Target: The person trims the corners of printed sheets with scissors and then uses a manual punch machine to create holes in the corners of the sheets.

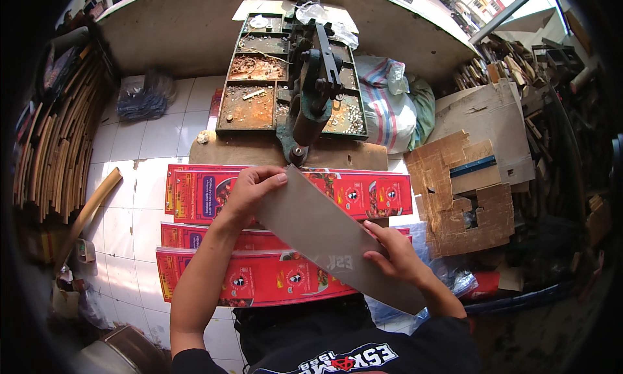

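A long, flat grey strip (pixel 310 228) slants across the middle, held in both hands. Its far corner meets the foot of a dark metal press (pixel 311 118). My left hand (pixel 250 191) is closed on the strip's far left end, thumb on top. Farther down, my right hand (pixel 392 254) grips the right edge, with thumb and a finger on the upper face and the other fingers mostly hidden. Beneath the strip lie stacks of red printed strips (pixel 259 280) with food pictures; the strip and my left forearm cover parts of them.
Behind the press stands a green compartment tray (pixel 250 108) with small metal bits and rust. Sacks (pixel 386 108) and torn cardboard (pixel 454 192) lie to the right. Stacked wooden slats (pixel 58 134) line the left side, near a loose curved strip (pixel 94 202) on the tiles.
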`<state>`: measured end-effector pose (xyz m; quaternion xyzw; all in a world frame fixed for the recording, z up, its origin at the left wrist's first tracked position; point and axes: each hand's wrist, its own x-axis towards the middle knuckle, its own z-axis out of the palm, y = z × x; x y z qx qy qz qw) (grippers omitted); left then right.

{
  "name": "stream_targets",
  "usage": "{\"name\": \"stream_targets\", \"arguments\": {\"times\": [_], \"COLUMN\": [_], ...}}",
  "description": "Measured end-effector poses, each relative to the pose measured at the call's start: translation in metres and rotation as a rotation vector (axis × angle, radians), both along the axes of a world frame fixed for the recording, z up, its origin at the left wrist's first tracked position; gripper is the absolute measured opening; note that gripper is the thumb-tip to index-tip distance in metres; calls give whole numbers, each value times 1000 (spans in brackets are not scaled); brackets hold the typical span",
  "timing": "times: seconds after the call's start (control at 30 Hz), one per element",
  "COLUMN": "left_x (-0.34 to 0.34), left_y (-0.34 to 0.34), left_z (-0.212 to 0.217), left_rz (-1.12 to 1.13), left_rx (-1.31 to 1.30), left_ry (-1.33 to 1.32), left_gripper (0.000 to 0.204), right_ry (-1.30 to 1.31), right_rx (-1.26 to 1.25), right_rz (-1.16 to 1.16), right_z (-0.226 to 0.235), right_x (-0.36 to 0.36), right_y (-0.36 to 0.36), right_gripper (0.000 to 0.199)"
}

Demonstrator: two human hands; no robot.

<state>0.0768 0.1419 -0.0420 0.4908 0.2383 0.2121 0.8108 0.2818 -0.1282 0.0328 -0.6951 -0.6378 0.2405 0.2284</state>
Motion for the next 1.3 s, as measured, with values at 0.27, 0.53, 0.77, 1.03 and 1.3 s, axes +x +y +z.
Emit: {"name": "stream_targets", "arguments": {"times": [0.27,0.53,0.77,1.03,1.3], "left_x": [5,7,10,10,20], "left_y": [-2,-9,-2,7,16], "left_z": [3,-6,-5,3,-2], "left_rz": [-143,-131,-79,185,563], "left_rx": [53,189,193,94,143], "left_ry": [57,96,58,206,113], "left_gripper": [40,41,42,26,14], "right_ry": [371,665,598,657,652], "right_rx": [-44,41,10,-3,7], "right_rz": [-214,-393,-403,-460,-471], "right_z": [-17,-38,-39,-34,-35], "right_x": [-14,-19,-9,-14,-12], "right_y": [-39,-51,-50,-41,-41], "right_gripper": [58,59,58,60,59]}}
